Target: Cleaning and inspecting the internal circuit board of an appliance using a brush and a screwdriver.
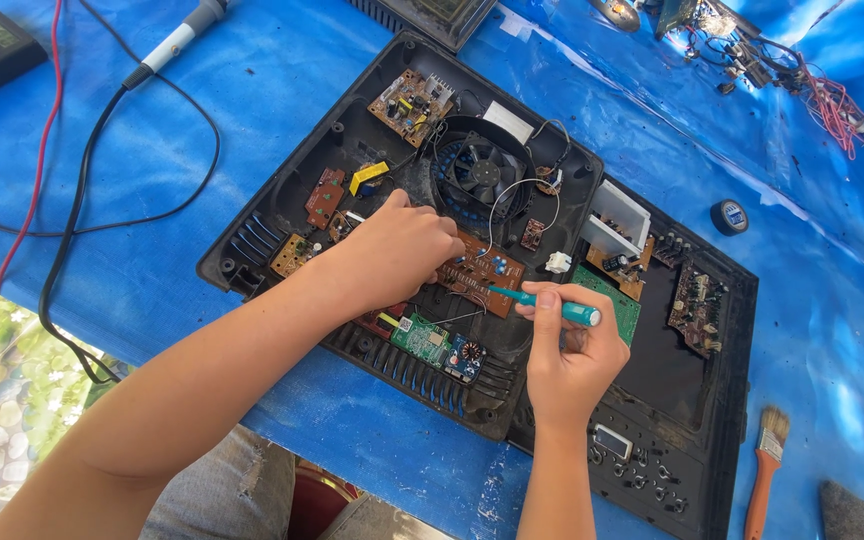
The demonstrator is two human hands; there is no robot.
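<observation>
Over the open black casing [282, 190], the left hand [392, 255] pressed curled fingers on a brown circuit board [482, 270]; at four o'clock, the right hand [567, 365] pinched a teal screwdriver [552, 306].

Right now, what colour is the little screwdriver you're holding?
Teal green, held in the right hand; the screwdriver shows best in the head view.
</observation>
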